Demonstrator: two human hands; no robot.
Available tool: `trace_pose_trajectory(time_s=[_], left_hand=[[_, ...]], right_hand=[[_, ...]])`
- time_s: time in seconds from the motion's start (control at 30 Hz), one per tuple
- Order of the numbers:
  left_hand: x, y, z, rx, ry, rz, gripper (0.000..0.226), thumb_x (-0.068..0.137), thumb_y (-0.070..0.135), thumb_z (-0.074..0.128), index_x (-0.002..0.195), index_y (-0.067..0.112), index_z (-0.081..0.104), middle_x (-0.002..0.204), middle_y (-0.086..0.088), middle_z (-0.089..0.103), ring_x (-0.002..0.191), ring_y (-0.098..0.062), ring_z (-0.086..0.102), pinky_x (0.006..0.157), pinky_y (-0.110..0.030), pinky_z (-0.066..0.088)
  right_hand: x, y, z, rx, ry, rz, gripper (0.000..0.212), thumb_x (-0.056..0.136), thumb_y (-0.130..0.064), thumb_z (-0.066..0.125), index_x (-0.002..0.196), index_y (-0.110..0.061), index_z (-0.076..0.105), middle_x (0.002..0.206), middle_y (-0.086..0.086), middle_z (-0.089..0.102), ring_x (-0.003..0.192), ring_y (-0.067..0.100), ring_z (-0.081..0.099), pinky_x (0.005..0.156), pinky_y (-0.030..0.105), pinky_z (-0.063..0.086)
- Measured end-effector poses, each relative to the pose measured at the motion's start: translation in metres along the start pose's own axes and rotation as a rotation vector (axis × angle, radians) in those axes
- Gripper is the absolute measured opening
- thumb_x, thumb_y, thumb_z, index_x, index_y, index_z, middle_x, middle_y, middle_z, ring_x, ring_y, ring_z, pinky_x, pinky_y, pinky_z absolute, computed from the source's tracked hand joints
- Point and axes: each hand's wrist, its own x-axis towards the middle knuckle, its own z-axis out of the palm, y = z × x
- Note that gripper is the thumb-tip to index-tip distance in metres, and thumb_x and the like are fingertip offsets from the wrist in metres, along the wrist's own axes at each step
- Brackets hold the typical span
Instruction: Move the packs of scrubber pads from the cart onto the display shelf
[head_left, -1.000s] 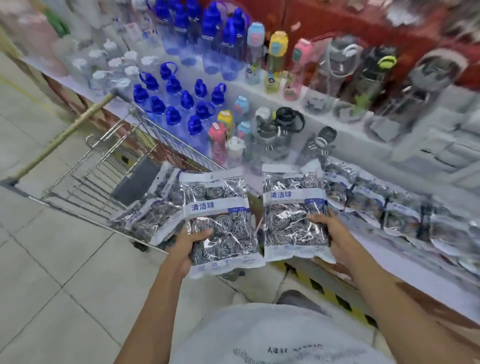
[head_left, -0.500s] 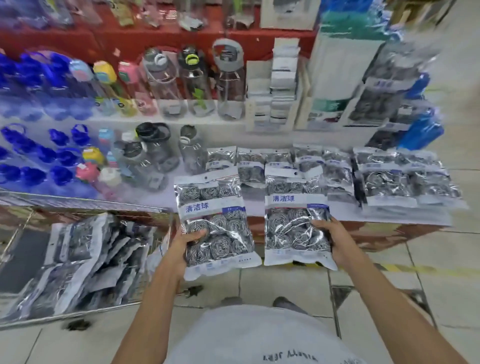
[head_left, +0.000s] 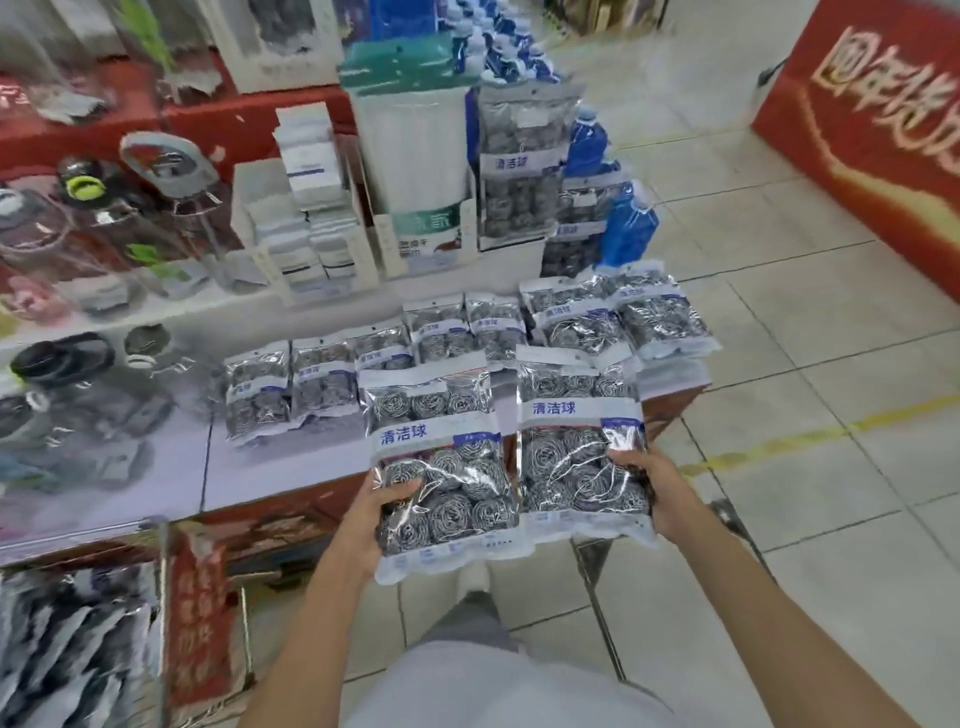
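Observation:
I hold two clear packs of steel scrubber pads side by side in front of the low display shelf (head_left: 270, 467). My left hand (head_left: 375, 512) grips the left pack (head_left: 441, 467) at its lower left edge. My right hand (head_left: 657, 491) grips the right pack (head_left: 576, 457) at its right edge. Both packs hang upright, just before the shelf's front edge. Several more packs (head_left: 613, 319) lie in rows on the shelf's right end. The cart (head_left: 78, 639) with several remaining packs sits at the lower left, blurred.
Water bottles (head_left: 156, 208) and white boxes (head_left: 306, 208) fill the upper tier behind. A hanging scrubber pack (head_left: 522, 166) and blue bottles (head_left: 628, 228) stand at the back right. Tiled floor spreads right toward a red stand (head_left: 883, 135).
The view has swung right, from the cart toward the shelf's right end. Both hands have kept their packs and carried them right, closer to the shelved packs.

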Motion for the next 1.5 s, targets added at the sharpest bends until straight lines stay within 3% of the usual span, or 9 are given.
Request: trace_pose_trajectory(time_s=[0.07,0.2,0.33,0.5,0.77,0.87,1.03,1.37,1.5], left_hand=[[0.014,-0.003,0.026,0.003,-0.034,-0.017,0.067,0.067,0.007,0.090,0.123,0.036,0.068,0.123,-0.019,0.071,0.110,-0.043,0.068,0.092,-0.064,0.055],[0.046,0.003,0.076,0.040,-0.057,0.026,0.050,0.081,-0.002,0.076,0.117,0.030,0.064,0.099,-0.014,0.079,0.080,-0.031,0.077,0.063,-0.044,0.063],[0.090,0.014,0.121,0.019,-0.124,0.012,0.065,0.074,-0.001,0.082,0.130,0.025,0.062,0.116,-0.022,0.074,0.105,-0.044,0.072,0.091,-0.066,0.055],[0.141,0.028,0.184,0.049,-0.149,-0.019,0.087,0.056,0.008,0.098,0.132,0.022,0.059,0.121,-0.023,0.073,0.109,-0.045,0.071,0.095,-0.070,0.052],[0.211,0.043,0.275,0.070,-0.060,-0.013,0.120,0.060,0.024,0.099,0.158,0.038,0.030,0.145,-0.008,0.049,0.136,-0.036,0.047,0.107,-0.056,0.044],[0.237,0.035,0.291,0.097,-0.036,-0.049,0.131,0.048,0.037,0.103,0.157,0.045,0.030,0.161,-0.006,0.036,0.147,-0.037,0.035,0.116,-0.066,0.031],[0.324,-0.003,0.288,0.081,0.010,-0.147,0.120,0.043,0.039,0.107,0.146,0.048,0.046,0.156,-0.010,0.050,0.138,-0.039,0.050,0.107,-0.069,0.042],[0.324,0.037,0.393,0.121,0.151,-0.117,0.125,0.060,0.031,0.100,0.160,0.024,0.027,0.162,-0.009,0.037,0.142,-0.036,0.040,0.116,-0.055,0.036],[0.349,0.032,0.387,0.110,0.184,-0.118,0.122,0.045,0.025,0.104,0.150,0.032,0.044,0.138,-0.013,0.065,0.120,-0.032,0.064,0.100,-0.055,0.052]], right_hand=[[0.002,-0.015,-0.015,0.014,0.006,-0.025,0.071,0.060,-0.021,0.092,0.124,-0.011,0.063,0.110,0.019,0.069,0.097,0.027,0.054,0.076,0.035,0.049],[0.032,-0.034,-0.051,0.065,0.008,-0.037,0.080,0.053,-0.027,0.097,0.124,-0.011,0.063,0.122,0.024,0.070,0.099,0.032,0.063,0.104,0.054,0.048],[0.066,-0.067,-0.080,0.066,0.005,-0.036,0.069,0.066,-0.014,0.086,0.130,-0.012,0.059,0.114,0.020,0.075,0.104,0.038,0.072,0.100,0.054,0.053],[0.115,-0.118,-0.113,0.105,0.003,-0.046,0.042,0.090,-0.008,0.072,0.129,-0.009,0.059,0.112,0.022,0.075,0.094,0.037,0.074,0.075,0.048,0.064],[0.201,-0.189,-0.153,0.038,0.020,-0.001,0.044,0.089,-0.025,0.074,0.129,-0.013,0.060,0.112,0.017,0.076,0.104,0.038,0.073,0.097,0.057,0.055],[0.234,-0.200,-0.165,0.041,0.008,0.054,0.040,0.091,-0.023,0.072,0.128,-0.014,0.061,0.113,0.015,0.076,0.105,0.035,0.073,0.097,0.054,0.056],[0.291,-0.222,-0.177,0.014,-0.025,0.108,0.050,0.087,-0.022,0.076,0.133,-0.014,0.060,0.121,0.016,0.073,0.112,0.037,0.070,0.104,0.057,0.051],[0.402,-0.257,-0.195,-0.213,-0.141,0.158,0.064,0.069,-0.045,0.093,0.125,-0.030,0.066,0.124,0.001,0.073,0.119,0.028,0.067,0.097,0.050,0.055],[0.430,-0.257,-0.199,-0.320,-0.155,0.154,0.079,0.056,-0.060,0.095,0.125,-0.037,0.064,0.123,-0.001,0.073,0.115,0.028,0.069,0.100,0.054,0.054]])
